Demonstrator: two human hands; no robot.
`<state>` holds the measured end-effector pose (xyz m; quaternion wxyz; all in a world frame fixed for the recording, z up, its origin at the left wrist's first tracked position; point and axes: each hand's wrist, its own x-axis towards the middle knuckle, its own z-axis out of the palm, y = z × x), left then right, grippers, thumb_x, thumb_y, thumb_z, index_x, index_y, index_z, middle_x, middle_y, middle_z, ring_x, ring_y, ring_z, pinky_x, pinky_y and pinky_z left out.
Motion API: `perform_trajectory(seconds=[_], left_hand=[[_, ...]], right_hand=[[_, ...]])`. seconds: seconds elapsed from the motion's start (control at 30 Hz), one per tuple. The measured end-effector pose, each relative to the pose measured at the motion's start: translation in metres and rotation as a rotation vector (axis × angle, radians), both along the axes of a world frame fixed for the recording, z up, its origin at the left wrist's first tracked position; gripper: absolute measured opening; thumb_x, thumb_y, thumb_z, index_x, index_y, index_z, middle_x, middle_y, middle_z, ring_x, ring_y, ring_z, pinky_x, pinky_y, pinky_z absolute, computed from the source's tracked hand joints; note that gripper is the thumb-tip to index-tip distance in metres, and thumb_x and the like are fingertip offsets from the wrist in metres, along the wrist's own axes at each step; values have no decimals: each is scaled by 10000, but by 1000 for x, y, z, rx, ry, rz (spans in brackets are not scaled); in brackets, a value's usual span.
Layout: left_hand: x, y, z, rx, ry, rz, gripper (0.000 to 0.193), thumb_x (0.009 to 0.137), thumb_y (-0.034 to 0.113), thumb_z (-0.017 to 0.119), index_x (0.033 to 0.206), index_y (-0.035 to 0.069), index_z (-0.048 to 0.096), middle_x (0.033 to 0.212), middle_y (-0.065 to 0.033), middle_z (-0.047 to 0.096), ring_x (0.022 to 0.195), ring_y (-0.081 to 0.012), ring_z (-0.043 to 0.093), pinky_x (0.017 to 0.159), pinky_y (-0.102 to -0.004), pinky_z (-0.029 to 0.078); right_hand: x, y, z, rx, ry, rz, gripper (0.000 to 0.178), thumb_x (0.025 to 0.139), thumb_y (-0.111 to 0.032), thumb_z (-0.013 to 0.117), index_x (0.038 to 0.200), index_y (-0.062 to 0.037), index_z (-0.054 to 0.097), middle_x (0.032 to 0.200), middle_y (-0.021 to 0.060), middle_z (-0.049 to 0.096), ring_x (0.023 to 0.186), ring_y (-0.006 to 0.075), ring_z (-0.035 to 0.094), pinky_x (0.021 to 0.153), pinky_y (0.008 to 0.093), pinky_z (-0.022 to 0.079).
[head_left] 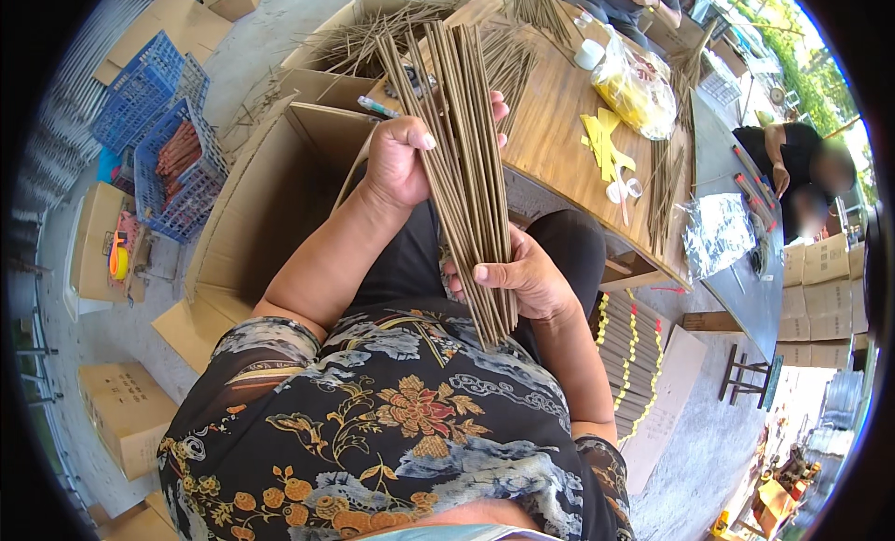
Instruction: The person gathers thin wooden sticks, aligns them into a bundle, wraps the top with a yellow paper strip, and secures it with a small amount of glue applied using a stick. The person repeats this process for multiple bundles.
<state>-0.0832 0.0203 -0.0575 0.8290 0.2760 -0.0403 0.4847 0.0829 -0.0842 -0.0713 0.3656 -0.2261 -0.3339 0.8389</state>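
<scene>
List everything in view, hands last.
Held sticks: many, brown, centre
Cartons: many, brown, left and right
Wooden table: one, brown, upper right
Loose sticks: many, brown, upper carton
Plastic bag: one, clear, wooden table
Flat strips: several, yellow, beside bag
Crates: at least two, blue, left
Banded sticks: many, brown, lower right
Second table: one, grey, right
Co-workers: at least two, dark-clothed, top and right
Shirt: one, black floral, bottom
Left hand: one, bare, around sticks
Right hand: one, bare, below left

Cardboard boxes [126, 415] bear printed characters; too small to read.
</scene>
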Motion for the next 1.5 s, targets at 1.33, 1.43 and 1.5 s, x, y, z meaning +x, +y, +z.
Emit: perform_trajectory(seconds=[1.33, 1.43, 1.5], left_hand=[[-4, -13, 2, -97, 502, 293, 244, 793, 22, 548, 1037, 13, 550, 967, -64, 603, 854, -159, 594, 773, -301, 490], [-4, -14, 3, -85, 509, 300, 257, 791, 28, 552, 1046, 4, 541, 965, -67, 603, 853, -162, 594, 775, -302, 489], [-5, -14, 4, -79, 519, 308, 261, 790, 28, 552, 1049, 1, 537, 961, -67, 602, 851, -164, 593, 777, -302, 487]], right_hand=[[10, -1, -4, -77, 43, -110, 352, 835, -53, 545, 1159, 0, 416, 929, 212, 590, 762, 259, 624, 656, 353, 538], [12, -1, -5, -86, 66, -129, 343, 834, -51, 542, 1149, 12, 423, 929, 219, 588, 755, 263, 626, 653, 357, 539], [13, 0, -5, -98, 74, -138, 340, 829, -50, 546, 1141, 19, 429, 929, 223, 587, 748, 266, 627, 649, 359, 540]])
